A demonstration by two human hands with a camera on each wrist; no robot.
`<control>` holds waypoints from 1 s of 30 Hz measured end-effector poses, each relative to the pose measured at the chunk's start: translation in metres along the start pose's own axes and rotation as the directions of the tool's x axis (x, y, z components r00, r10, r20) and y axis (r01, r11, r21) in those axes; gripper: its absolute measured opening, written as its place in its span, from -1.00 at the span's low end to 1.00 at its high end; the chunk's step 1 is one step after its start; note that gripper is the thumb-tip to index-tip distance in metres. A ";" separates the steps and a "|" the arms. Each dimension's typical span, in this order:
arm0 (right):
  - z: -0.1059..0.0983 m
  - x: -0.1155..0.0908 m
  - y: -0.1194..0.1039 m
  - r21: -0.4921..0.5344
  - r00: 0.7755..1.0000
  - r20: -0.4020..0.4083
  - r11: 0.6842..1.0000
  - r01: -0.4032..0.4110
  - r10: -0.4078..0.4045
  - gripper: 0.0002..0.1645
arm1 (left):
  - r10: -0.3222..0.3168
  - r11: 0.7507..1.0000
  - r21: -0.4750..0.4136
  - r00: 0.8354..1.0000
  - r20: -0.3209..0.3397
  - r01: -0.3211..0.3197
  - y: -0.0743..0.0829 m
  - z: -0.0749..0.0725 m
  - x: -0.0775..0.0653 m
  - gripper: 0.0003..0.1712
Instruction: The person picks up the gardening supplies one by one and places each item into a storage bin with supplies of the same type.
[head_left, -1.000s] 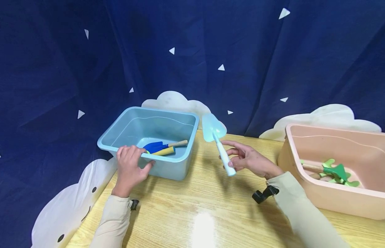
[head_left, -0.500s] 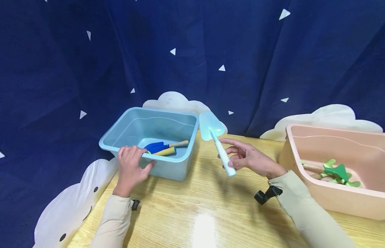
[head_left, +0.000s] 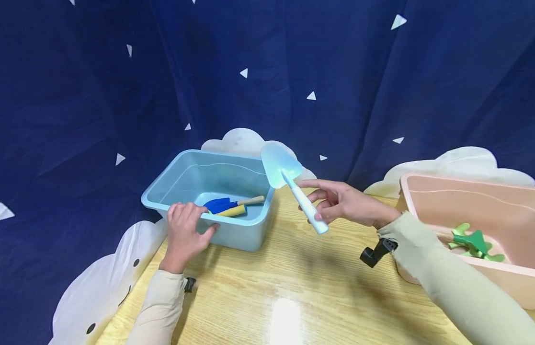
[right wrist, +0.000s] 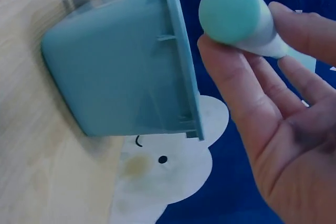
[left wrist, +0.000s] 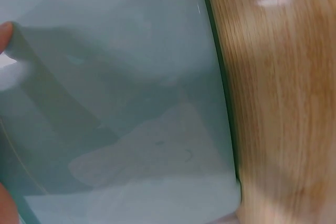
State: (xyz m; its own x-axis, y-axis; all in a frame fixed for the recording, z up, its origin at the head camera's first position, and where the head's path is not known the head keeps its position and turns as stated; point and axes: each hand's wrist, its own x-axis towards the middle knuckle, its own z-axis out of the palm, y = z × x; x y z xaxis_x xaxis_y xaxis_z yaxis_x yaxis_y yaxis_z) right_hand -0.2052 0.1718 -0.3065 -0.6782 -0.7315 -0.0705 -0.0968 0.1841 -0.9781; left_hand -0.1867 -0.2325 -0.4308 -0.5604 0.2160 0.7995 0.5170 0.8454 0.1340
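A light blue toy trowel (head_left: 281,165) is held in the air by my right hand (head_left: 349,206), thumb and fingers pinching its pale handle. Its blade points up and away, overlapping the blue bin's far right rim in the head view. From the right wrist, the round teal handle end (right wrist: 230,11) faces the camera. My left hand (head_left: 185,235) grips the near rim of the blue bin (head_left: 237,235), fingers over the edge and thumb outside. Inside that bin lie a blue shovel (head_left: 217,205) with a wooden handle and a yellow-handled tool (head_left: 233,211), its head partly hidden.
At the right stands a pink bin (head_left: 508,278) with green toy garden tools (head_left: 476,242), partly behind my right sleeve. Both bins rest on a wooden table (head_left: 250,292). A dark blue curtain (head_left: 336,62) with clouds and triangles hangs behind.
My right hand has risen slightly and carried the trowel up and left, towards the blue bin's right rim. My left hand keeps its grip on the near rim.
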 end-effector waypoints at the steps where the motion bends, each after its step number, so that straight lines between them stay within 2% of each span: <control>1: -0.001 0.002 -0.004 -0.007 1.000 0.006 1.000 0.001 -0.001 -0.04 | 0.000 1.000 -0.002 1.000 -0.002 0.000 0.000 0.001 0.000 -0.52; 9: -0.013 0.025 -0.022 -0.045 0.999 0.016 0.998 -0.045 0.045 -0.03 | -0.006 1.000 -0.002 1.000 0.000 0.006 0.001 0.005 0.000 -0.51; 23: -0.029 0.071 -0.026 -0.131 0.987 0.028 0.980 -0.153 0.158 -0.10 | -0.007 1.000 -0.005 1.000 0.017 0.007 0.003 0.007 0.002 -0.52; 30: -0.024 0.100 -0.029 -0.136 0.980 0.080 0.976 -0.172 0.183 -0.12 | -0.005 1.000 -0.019 1.000 -0.029 0.005 0.000 0.005 0.000 -0.53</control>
State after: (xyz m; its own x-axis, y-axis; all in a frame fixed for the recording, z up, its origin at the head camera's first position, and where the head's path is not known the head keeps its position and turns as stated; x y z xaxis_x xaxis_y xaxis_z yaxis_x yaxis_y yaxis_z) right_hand -0.2872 0.1091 -0.2807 -0.6240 -0.7355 -0.2642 -0.0772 0.3944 -0.9157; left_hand -0.1897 -0.2307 -0.4337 -0.5439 0.1970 0.8157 0.5265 0.8370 0.1490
